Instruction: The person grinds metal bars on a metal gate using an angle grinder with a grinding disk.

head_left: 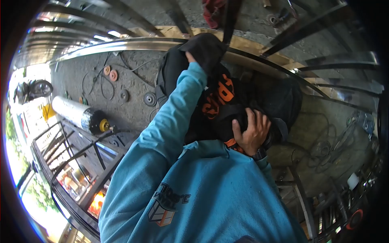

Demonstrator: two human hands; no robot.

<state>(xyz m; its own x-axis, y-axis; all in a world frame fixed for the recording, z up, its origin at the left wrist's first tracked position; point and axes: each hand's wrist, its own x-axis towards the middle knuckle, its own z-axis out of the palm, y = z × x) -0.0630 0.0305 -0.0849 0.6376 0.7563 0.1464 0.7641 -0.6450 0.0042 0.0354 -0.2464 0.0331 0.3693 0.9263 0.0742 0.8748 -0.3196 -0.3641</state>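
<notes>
A black cloth garment with orange lettering (219, 96) lies bunched over my lap. My left hand (190, 57) reaches to its far side, where dark fabric (207, 47) covers nearly all of it. Only a bit of skin shows past the blue cuff, and the fingers are hidden. My right hand (253, 128) rests back up on the near right part of the black cloth, thumb apart from the stretched fingers. A dark watch (259, 153) sits on that wrist. My blue sweatshirt (210, 190) fills the lower middle of the view.
Metal bars (194, 38) run across the front. On the left floor lie a gas cylinder (75, 111), grinding discs (150, 99) and a cable (106, 87). A metal frame (54, 178) stands at lower left; cables (324, 148) and another frame (300, 194) are on the right.
</notes>
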